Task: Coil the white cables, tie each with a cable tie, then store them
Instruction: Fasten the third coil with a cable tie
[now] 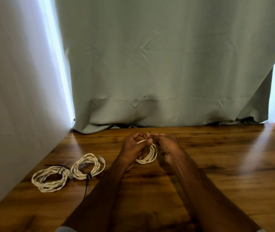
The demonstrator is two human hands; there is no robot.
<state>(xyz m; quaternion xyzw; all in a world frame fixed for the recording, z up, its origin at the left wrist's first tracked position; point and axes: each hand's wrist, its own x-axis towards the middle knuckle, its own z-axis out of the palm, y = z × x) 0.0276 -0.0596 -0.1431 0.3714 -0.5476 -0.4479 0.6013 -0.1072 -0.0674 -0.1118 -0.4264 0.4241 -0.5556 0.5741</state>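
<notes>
In the head view, both forearms reach forward over the wooden table (217, 164), and the hands meet near its far edge. The left hand (133, 144) has its fingers curled, its grip pinching a small white cable coil (147, 154) at the coil's twelve o'clock, with a pale cable end showing between its fingertips. The right hand (165, 142) is also curled against the top of that coil, its grip closed on the same spot; a small dark piece shows just above its fingers, too small to identify. At about nine o'clock from the hands lie two larger white coils, touching each other: the middle coil (88, 166) bound by a black cable tie (87, 180) whose tail trails toward the viewer, and the left coil (49, 179) bound by another black tie (61, 169). A grey-green curtain (167, 64) hangs behind the table.
</notes>
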